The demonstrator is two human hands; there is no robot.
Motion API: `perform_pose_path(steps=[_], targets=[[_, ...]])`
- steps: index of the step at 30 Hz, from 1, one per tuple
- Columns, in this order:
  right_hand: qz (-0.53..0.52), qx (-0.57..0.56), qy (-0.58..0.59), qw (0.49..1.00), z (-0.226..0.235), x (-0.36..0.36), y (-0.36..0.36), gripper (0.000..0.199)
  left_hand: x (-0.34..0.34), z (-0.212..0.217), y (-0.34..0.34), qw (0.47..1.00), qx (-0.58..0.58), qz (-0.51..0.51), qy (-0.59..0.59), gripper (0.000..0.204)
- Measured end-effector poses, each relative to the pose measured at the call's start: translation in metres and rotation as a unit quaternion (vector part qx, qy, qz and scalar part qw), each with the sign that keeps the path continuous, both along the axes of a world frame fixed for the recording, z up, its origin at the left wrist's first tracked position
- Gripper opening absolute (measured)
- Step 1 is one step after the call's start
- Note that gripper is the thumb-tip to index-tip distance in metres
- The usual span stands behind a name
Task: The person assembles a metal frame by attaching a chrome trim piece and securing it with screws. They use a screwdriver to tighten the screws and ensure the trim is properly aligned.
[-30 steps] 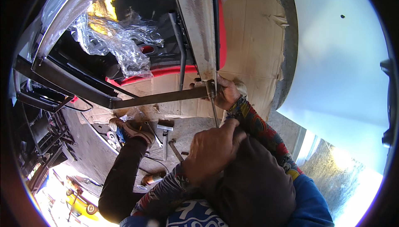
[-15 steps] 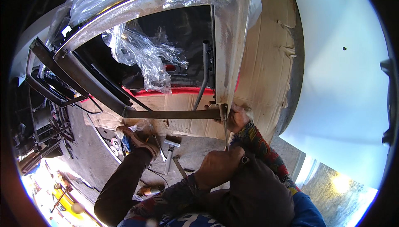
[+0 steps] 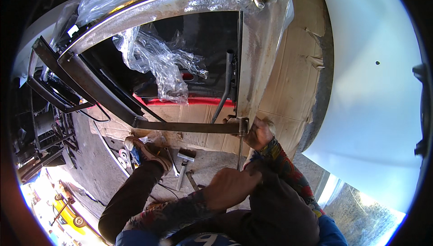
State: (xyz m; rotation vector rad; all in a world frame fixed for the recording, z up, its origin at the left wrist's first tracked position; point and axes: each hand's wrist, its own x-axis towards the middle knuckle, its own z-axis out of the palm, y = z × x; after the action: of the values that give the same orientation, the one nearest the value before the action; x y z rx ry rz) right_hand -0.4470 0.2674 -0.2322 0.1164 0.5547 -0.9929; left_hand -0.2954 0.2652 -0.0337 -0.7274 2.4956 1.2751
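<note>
A large bare-metal frame (image 3: 189, 127), worn and partly rusty, stands in front of me. At its lower right corner sits the head of a long, thin socket wrench (image 3: 240, 149). Its shaft runs down from the corner toward me. My left hand (image 3: 232, 186) is closed around the wrench's lower end, which the fingers and my knee partly hide. Around the frame's corner my right hand (image 3: 259, 134) is wrapped, beside the wrench head. Some of its fingertips show on the frame's inner side; what they press on there is hidden.
Flattened cardboard (image 3: 284, 84) lies under the frame, with crumpled clear plastic (image 3: 158, 68) inside the opening. A hammer (image 3: 184, 162) and an open-end spanner (image 3: 172, 160) lie on the floor near my shoe (image 3: 146, 153). A big white panel (image 3: 361, 88) rises at the right.
My left hand has moved slightly left and down, and the wrench shaft has swung leftward with it. My right hand remains at the corner. The whole view has shifted a little.
</note>
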Motion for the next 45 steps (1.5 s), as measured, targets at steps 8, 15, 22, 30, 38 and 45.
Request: perform_pose_path(steps=[8, 15, 22, 30, 38, 45], targets=[[0.005, -0.016, -0.002, 1.000, 0.017, -0.006, 0.016, 0.056, 0.017, -0.002, 0.027, 0.995, -0.044, 0.086, -0.004, 0.028], [0.018, -0.034, -0.008, 0.999, 0.016, -0.007, 0.013, 0.063, 0.025, 0.003, 0.039, 0.934, 0.086, 0.312, 0.152, 0.015], [0.203, -0.002, 0.082, 0.976, 0.035, -0.014, 0.027, 0.068, 0.101, 0.011, 0.046, 0.815, 0.123, 0.546, 0.151, 0.008], [0.494, -0.294, 0.209, 0.791, 0.140, 0.010, -0.040, 0.050, 0.214, 0.043, 0.059, 0.601, 0.027, 0.786, 0.141, 0.015], [0.574, -0.353, 0.405, 0.618, 0.320, 0.085, -0.095, 0.040, 0.291, 0.136, 0.087, 0.703, 0.053, 0.676, 0.215, 0.024], [0.398, -0.467, 0.457, 0.644, 0.404, 0.216, -0.050, 0.052, 0.362, 0.238, 0.125, 0.763, -0.003, 0.540, 0.356, 0.022]])
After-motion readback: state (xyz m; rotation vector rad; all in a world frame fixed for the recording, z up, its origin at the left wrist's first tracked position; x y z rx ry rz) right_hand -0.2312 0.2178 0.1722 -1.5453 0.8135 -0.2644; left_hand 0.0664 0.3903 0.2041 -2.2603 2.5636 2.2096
